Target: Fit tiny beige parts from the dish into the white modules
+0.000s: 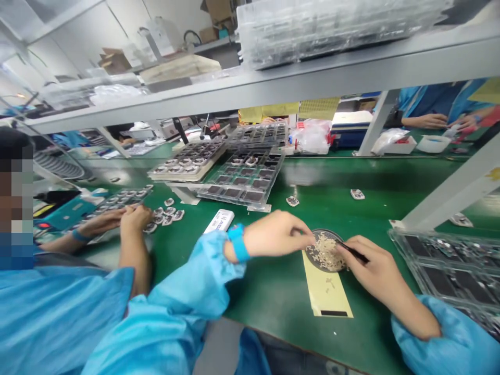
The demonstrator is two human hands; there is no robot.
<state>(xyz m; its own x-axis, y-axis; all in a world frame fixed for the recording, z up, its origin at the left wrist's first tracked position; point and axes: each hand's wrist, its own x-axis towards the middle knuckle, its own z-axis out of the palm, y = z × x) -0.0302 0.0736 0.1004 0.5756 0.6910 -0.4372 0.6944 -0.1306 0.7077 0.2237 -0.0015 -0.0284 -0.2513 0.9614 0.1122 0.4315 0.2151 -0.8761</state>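
A small round dark dish [325, 251] heaped with tiny pale parts sits on the green belt, partly on a yellow strip [327, 289]. My left hand [279, 234], with a blue wrist strap, has its fingers pinched together at the dish's left rim; what they pinch is too small to see. My right hand [375, 265] is closed on thin black tweezers [353, 252] whose tips point into the heap.
Clear trays of parts [455, 268] lie at the right. More trays [242, 177] stand raised at the centre back, a white box [219, 220] near them. A co-worker's hands [121, 219] at the left handle small parts. Loose parts [357, 194] lie on the belt. A shelf runs overhead.
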